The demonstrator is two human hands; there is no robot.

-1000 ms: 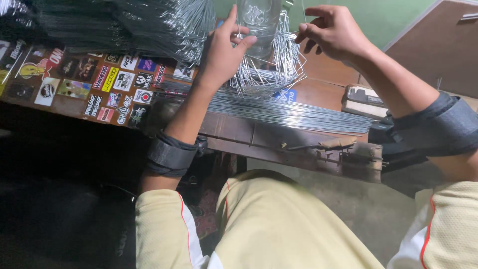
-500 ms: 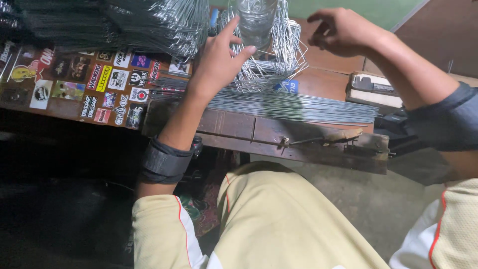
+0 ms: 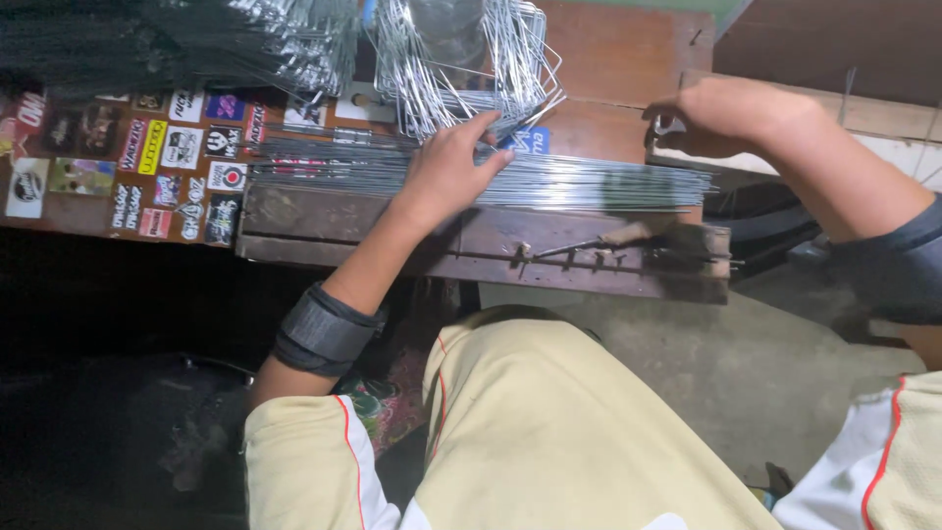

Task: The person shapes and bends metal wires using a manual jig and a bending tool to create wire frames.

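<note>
At the centre of the frame, the left hand [image 3: 453, 169] lies palm down, fingers spread and released, on a flat bundle of thin straight wire rods [image 3: 589, 183], bright, smooth metal running across the worn brown wooden surface [image 3: 628, 59]. At the upper right, the right hand [image 3: 731, 118] is curled at the rods' far end; whether it grips anything cannot be told. Above the left hand stands a stack of bent wire frames [image 3: 461, 59], shiny loops with rounded corners. A dark wooden jig [image 3: 491, 257] with small nails lines the near edge, before the rods. At the upper left, small rectangular stickers [image 3: 177, 162] in red, yellow, white and black cover the surface, under piled wire pieces [image 3: 255, 39].
</note>
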